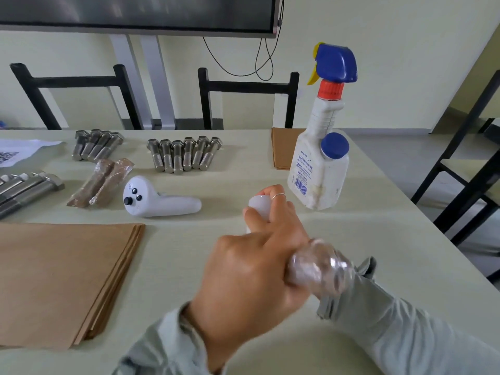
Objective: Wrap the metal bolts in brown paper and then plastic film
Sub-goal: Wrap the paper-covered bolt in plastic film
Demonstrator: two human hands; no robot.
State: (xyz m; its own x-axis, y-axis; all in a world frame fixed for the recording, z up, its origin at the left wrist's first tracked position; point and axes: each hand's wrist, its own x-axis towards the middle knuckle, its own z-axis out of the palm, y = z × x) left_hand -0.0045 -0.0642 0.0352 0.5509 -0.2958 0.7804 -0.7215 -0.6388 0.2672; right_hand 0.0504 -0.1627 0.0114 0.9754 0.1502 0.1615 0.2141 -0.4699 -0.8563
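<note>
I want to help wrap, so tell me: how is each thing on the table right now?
bare bolts, unwrapped, lying in rows
wrapped bolts, already in paper and film
brown paper, stacked flat
spray bottle, upright
left hand, grips crumpled plastic film
right hand, curled round a white thing, blurred

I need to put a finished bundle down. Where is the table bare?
Bare tabletop lies between the six bolts, the controller and the spray bottle. Another bare patch lies near the front edge, right of the brown paper stack. The left side is crowded with bolts and wrapped bundles.
</note>
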